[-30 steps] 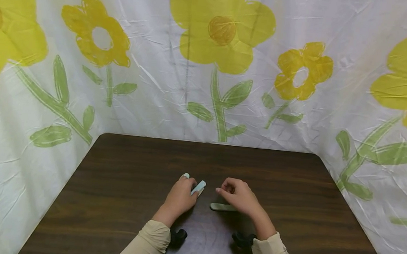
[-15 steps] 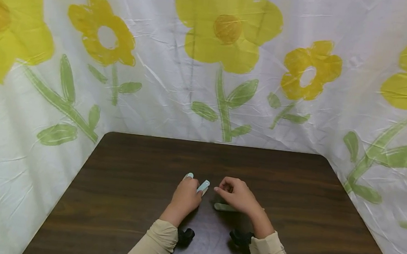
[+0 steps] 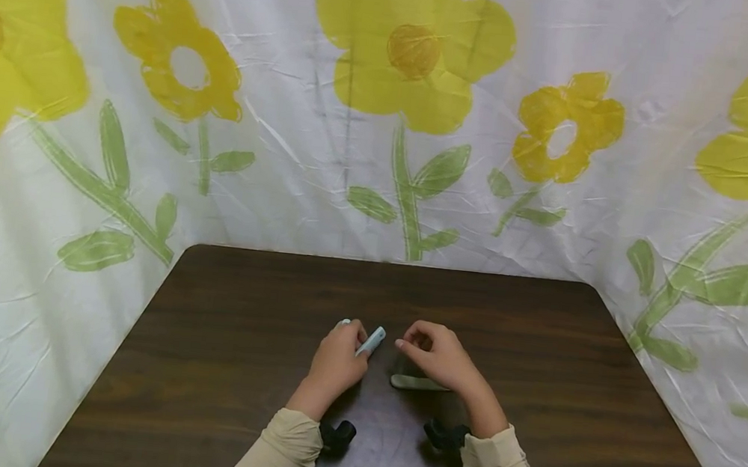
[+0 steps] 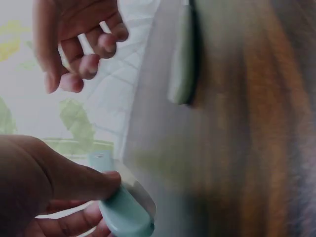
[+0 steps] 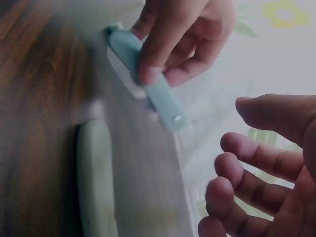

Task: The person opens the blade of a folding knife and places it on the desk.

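- White cloth (image 3: 271,178) with yellow flowers (image 3: 187,99), behind.
- Dark wood-grain table (image 3: 229,400).
- Right hand (image 3: 443,357), loosely curled, holding nothing.
- Left hand (image 3: 337,361), pinching a pale blue tool (image 4: 126,215).
- Rounded sage-green handle (image 5: 97,177), on the table.
- That tool: smooth, round-ended, whitish blade (image 4: 140,195), over the table.

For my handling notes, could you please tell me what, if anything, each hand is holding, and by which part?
The left hand pinches a light-blue tool around the middle of its handle; the right hand holds nothing.
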`<move>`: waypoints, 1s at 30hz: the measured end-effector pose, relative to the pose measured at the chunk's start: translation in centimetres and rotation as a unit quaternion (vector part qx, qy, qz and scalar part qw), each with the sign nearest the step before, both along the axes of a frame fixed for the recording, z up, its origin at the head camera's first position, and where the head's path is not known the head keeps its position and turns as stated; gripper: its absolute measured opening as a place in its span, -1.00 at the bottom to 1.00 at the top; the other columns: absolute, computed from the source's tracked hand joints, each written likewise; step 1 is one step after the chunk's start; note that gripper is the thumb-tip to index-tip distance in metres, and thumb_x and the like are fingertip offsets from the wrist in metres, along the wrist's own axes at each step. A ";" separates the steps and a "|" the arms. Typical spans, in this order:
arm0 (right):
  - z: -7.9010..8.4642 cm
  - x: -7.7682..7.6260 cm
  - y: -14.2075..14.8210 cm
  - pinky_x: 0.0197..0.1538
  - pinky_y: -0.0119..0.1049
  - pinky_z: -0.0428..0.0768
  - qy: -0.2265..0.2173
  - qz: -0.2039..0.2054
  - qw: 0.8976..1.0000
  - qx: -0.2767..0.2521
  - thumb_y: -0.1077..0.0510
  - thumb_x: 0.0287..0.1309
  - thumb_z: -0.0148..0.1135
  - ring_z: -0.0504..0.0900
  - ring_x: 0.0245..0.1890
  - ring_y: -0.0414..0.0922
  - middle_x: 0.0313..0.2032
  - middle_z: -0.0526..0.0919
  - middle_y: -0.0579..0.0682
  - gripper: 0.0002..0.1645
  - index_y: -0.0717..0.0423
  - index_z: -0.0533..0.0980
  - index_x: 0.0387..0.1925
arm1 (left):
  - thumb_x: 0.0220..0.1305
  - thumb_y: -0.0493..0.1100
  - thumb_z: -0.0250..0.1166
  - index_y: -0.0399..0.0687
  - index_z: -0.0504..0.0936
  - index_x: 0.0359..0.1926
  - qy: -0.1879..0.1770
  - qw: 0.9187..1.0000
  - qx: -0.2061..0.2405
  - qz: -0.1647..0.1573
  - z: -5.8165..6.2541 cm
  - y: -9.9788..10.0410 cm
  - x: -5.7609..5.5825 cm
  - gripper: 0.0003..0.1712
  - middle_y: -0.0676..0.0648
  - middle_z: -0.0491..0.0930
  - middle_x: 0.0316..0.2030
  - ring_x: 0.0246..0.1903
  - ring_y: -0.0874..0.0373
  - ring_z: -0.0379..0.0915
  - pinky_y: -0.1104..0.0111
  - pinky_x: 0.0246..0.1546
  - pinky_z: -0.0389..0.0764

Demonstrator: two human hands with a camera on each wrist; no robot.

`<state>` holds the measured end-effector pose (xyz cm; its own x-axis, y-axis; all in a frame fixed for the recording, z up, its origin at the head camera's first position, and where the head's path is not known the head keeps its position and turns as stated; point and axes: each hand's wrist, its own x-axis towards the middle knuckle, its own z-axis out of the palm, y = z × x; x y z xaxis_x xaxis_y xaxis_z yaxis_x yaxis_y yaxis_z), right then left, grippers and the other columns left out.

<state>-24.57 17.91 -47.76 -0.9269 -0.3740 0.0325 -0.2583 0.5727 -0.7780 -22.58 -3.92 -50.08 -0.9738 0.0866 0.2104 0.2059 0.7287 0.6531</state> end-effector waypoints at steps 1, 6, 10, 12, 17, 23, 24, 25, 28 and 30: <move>0.1 0.0 0.1 -0.31 -0.26 0.59 0.000 -0.004 1.000 -0.006 -0.04 0.47 0.33 0.59 -0.41 -0.14 -0.31 0.68 -0.08 -0.82 -0.03 0.68 -0.16 | 0.20 -0.31 0.50 -0.12 0.61 -0.27 0.000 1.000 0.012 0.003 0.2 0.0 0.0 -0.81 -0.06 0.60 -0.36 -0.42 0.13 0.47 0.25 -0.40 0.53; 0.2 -0.1 0.5 -0.19 -0.24 0.66 0.001 -0.019 0.999 -0.038 0.04 0.46 0.34 0.71 -0.23 -0.07 -0.15 0.73 -0.01 -0.75 0.10 0.68 0.01 | 0.26 -0.31 0.47 -0.17 0.62 -0.18 -0.002 0.996 0.088 -0.021 1.0 0.1 -0.1 -0.82 -0.08 0.66 -0.29 -0.37 0.18 0.55 0.31 -0.31 0.64; 0.0 -0.2 0.4 -0.07 -0.19 0.70 0.006 -0.007 0.998 -0.065 0.07 0.46 0.35 0.74 -0.08 0.02 -0.06 0.75 0.04 -0.67 0.20 0.65 0.10 | 0.29 -0.37 0.44 -0.23 0.61 -0.15 0.002 0.985 0.161 -0.059 1.4 0.3 -0.2 -0.82 -0.13 0.68 -0.29 -0.36 0.19 0.59 0.37 -0.27 0.67; -0.1 -0.3 0.2 -0.04 -0.19 0.70 0.011 0.001 0.997 -0.079 0.09 0.46 0.35 0.74 -0.06 0.03 -0.03 0.75 0.05 -0.67 0.19 0.65 0.11 | 0.30 -0.39 0.43 -0.23 0.60 -0.14 0.004 0.979 0.194 -0.068 1.5 0.3 -0.2 -0.82 -0.14 0.68 -0.28 -0.35 0.19 0.59 0.39 -0.24 0.67; 0.0 -0.2 -0.2 -0.06 -0.19 0.72 0.020 0.017 0.992 -0.120 0.14 0.44 0.36 0.75 -0.10 0.01 -0.03 0.75 0.11 -0.74 0.16 0.66 0.07 | 0.31 -0.41 0.44 -0.25 0.59 -0.14 0.006 0.964 0.255 -0.078 1.6 0.3 -0.5 -0.81 -0.20 0.69 -0.25 -0.30 0.12 0.64 0.40 -0.19 0.68; -0.1 -0.1 -0.5 -0.06 0.18 0.76 -0.021 0.037 0.980 -0.193 0.23 0.44 0.34 0.77 -0.11 0.24 -0.07 0.70 0.27 -0.77 0.30 0.60 0.02 | 0.32 -0.39 0.43 -0.24 0.59 -0.11 -0.008 0.959 0.263 -0.106 1.5 -0.1 -0.7 -0.80 -0.20 0.69 -0.21 -0.26 0.11 0.68 0.38 -0.16 0.70; -0.1 -0.1 -0.6 -0.06 0.18 0.77 -0.023 0.037 0.979 -0.199 0.25 0.43 0.34 0.78 -0.12 0.22 -0.07 0.70 0.28 -0.77 0.32 0.59 0.00 | 0.33 -0.39 0.43 -0.24 0.59 -0.10 -0.012 0.958 0.265 -0.111 1.5 -0.1 -0.7 -0.80 -0.20 0.69 -0.20 -0.25 0.12 0.68 0.39 -0.15 0.70; -0.2 -0.1 -0.7 -0.07 0.15 0.78 -0.024 0.033 0.978 -0.203 0.26 0.42 0.35 0.79 -0.13 0.17 -0.08 0.70 0.27 -0.78 0.32 0.59 -0.01 | 0.33 -0.40 0.43 -0.24 0.59 -0.10 -0.014 0.956 0.268 -0.116 1.5 -0.2 -0.8 -0.80 -0.20 0.69 -0.19 -0.24 0.12 0.68 0.40 -0.14 0.70; -0.3 -0.2 -0.9 -0.09 0.03 0.80 -0.027 0.025 0.977 -0.212 0.29 0.36 0.39 0.80 -0.16 0.02 -0.10 0.72 0.27 -0.77 0.34 0.57 -0.04 | 0.34 -0.41 0.42 -0.25 0.59 -0.09 -0.019 0.951 0.283 -0.124 1.5 -0.3 -0.8 -0.80 -0.21 0.68 -0.17 -0.23 0.14 0.66 0.42 -0.11 0.69; -0.3 -0.2 -1.1 -0.10 -0.07 0.80 -0.028 0.020 0.976 -0.217 0.29 0.34 0.41 0.79 -0.17 -0.08 -0.11 0.73 0.27 -0.74 0.34 0.57 -0.03 | 0.34 -0.41 0.42 -0.28 0.58 -0.09 -0.019 0.947 0.295 -0.126 1.5 -0.3 -0.9 -0.80 -0.23 0.68 -0.17 -0.21 0.13 0.66 0.43 -0.10 0.68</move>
<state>-24.77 16.83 -48.09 -0.9166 -0.3726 0.1451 -0.2238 0.1774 -0.9584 -23.47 -4.26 -48.59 -0.9458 0.1959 0.2591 0.2923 0.1657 0.9419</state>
